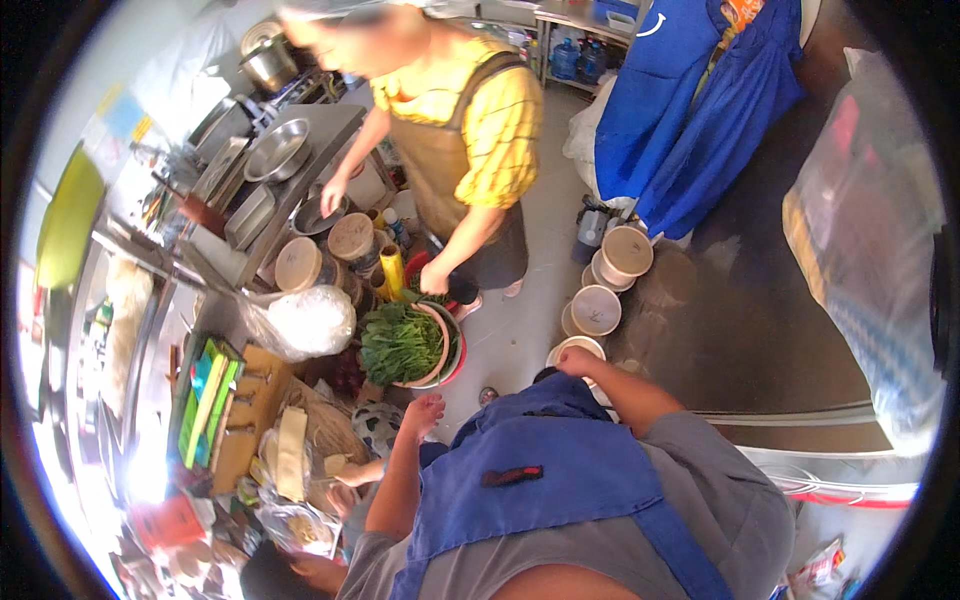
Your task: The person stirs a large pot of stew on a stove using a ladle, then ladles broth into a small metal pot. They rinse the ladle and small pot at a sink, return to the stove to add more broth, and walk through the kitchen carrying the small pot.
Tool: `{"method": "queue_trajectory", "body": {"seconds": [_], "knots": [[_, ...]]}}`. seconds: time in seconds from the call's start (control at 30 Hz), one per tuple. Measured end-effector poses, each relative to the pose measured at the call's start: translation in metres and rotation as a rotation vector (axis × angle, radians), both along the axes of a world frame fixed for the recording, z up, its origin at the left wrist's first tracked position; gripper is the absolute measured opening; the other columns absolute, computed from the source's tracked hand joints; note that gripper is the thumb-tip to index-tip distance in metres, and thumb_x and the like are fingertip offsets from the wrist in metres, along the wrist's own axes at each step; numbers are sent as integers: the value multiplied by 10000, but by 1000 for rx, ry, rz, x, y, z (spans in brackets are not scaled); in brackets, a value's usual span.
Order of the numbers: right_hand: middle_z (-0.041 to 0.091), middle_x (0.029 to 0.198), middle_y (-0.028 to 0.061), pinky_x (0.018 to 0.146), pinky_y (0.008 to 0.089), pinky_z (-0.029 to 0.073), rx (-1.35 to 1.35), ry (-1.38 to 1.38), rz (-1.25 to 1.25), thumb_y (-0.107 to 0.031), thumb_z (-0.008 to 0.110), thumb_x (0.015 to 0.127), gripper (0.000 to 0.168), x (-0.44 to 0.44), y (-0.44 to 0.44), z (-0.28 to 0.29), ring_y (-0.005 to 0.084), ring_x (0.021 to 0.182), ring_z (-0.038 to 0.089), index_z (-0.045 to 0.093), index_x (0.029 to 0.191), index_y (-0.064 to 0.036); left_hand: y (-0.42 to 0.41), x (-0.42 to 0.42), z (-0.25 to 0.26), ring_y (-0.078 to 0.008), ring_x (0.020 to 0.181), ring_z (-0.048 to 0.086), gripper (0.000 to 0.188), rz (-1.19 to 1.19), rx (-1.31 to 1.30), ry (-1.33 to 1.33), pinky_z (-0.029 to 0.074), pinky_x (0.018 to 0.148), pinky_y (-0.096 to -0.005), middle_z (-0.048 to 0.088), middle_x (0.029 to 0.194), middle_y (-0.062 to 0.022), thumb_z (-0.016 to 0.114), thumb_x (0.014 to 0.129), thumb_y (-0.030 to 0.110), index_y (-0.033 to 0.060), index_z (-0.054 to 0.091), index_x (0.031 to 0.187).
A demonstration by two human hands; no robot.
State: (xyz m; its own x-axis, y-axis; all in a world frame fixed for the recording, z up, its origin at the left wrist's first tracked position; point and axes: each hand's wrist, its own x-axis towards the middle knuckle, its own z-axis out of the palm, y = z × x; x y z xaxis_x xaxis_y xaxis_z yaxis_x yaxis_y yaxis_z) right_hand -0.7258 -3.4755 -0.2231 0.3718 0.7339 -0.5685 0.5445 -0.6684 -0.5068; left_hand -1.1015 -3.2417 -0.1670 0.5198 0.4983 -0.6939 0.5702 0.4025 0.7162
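My left hand hangs in the air before my apron, its fingers loosely curled and nothing visible in it. Beyond it, a wide tub of leafy green vegetables stands low, near the other person. My right hand is bent into a loose fist over a pale round tub at the steel table's edge. Whether it grips the rim cannot be made out. Farther along that edge stand lidded round tubs, one with a marked lid and another behind it.
A person in a yellow checked shirt stands ahead, one hand at the greens. A second person is low at my left. To my right is a steel table with blue cloth. A steel bowl sits on the left counter.
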Motion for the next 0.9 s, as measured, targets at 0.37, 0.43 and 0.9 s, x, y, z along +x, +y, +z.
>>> {"method": "queue_trajectory", "body": {"seconds": [0.37,0.43,0.9], "knots": [[684,776,192,707,461,527,134,-80,-89,-332,600,796,337,226,107,-45,374,696,663,718,846,-20,101,93,-70,-96,625,564,202,-41,-311,-118,431,516,-243,624,787,-13,662,861,186,45,637,1004],[692,809,189,703,429,527,163,-104,-114,-277,646,779,267,275,151,-35,334,741,675,711,838,-25,107,102,-92,-120,607,571,142,-204,167,-124,445,511,-265,622,747,-27,659,871,187,62,653,939],[611,856,35,502,291,459,238,368,-531,-280,674,880,277,644,356,39,142,641,593,612,1045,-67,248,381,-125,-208,580,615,69,88,-14,220,465,490,-360,665,748,-61,668,851,177,108,667,847]]}}
